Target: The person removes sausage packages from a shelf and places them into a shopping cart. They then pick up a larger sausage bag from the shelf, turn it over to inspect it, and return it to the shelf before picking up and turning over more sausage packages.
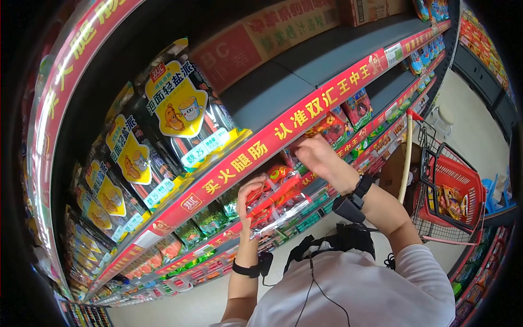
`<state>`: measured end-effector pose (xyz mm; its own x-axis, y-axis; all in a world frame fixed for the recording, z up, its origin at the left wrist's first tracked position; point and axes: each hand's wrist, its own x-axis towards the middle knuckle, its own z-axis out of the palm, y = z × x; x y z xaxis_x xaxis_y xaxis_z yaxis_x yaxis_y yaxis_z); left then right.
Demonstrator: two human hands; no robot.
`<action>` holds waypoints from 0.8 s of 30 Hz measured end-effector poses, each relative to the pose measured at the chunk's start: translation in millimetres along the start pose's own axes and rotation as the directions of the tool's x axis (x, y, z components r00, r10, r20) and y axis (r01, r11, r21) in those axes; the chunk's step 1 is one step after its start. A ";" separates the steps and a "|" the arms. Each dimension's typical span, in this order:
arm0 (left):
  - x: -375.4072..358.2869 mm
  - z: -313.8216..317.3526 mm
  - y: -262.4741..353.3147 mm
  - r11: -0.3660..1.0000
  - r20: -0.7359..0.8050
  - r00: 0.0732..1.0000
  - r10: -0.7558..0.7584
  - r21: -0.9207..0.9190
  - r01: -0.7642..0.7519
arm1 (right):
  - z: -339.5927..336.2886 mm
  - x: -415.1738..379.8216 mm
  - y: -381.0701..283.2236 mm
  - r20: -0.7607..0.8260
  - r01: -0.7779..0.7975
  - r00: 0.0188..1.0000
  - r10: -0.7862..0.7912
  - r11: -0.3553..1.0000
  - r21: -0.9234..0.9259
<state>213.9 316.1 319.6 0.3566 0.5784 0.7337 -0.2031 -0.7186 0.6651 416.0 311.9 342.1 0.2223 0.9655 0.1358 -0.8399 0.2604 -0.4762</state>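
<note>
My left hand (249, 195) is closed round the side of a red plastic snack bag (279, 200) with a clear, shiny lower edge, held tilted in front of the lower shelf. My right hand (320, 158) reaches in under the red shelf rail, just right of that bag. Its fingers are bent, and their tips are partly hidden at the shelf; what they hold, if anything, cannot be made out. Beside the right hand lie more red packets (335, 128) on the lower shelf. Both wrists wear black straps with small devices.
Large dark and yellow sausage packs (180, 106) stand on the upper shelf, behind the red rail (256, 150) with yellow lettering. A cardboard carton (261, 41) lies behind them. To the right stands a red shopping cart (455, 182) with packets in it. Green packets (210, 218) fill lower shelves.
</note>
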 end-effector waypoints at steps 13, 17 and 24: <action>-6.3 8.0 3.2 0.984 -0.099 0.986 -0.136 -0.128 0.123 | -0.9 5.3 23.1 0.050 0.063 0.998 -0.041 0.773 -0.631; -12.7 3.5 0.8 0.962 -0.133 0.954 -0.268 0.011 0.272 | 3.3 30.4 14.8 0.262 0.255 0.964 -0.046 0.437 -0.862; -32.2 -10.5 -17.9 0.831 -0.158 0.838 -0.522 -0.313 0.459 | 32.1 47.9 -7.3 0.294 0.401 0.877 0.380 -0.243 -0.883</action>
<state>196.4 314.3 285.6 0.2611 0.9210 0.2892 -0.2909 -0.2106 0.9333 417.0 356.0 380.0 -0.2700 0.9433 0.1929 0.7303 0.3312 -0.5975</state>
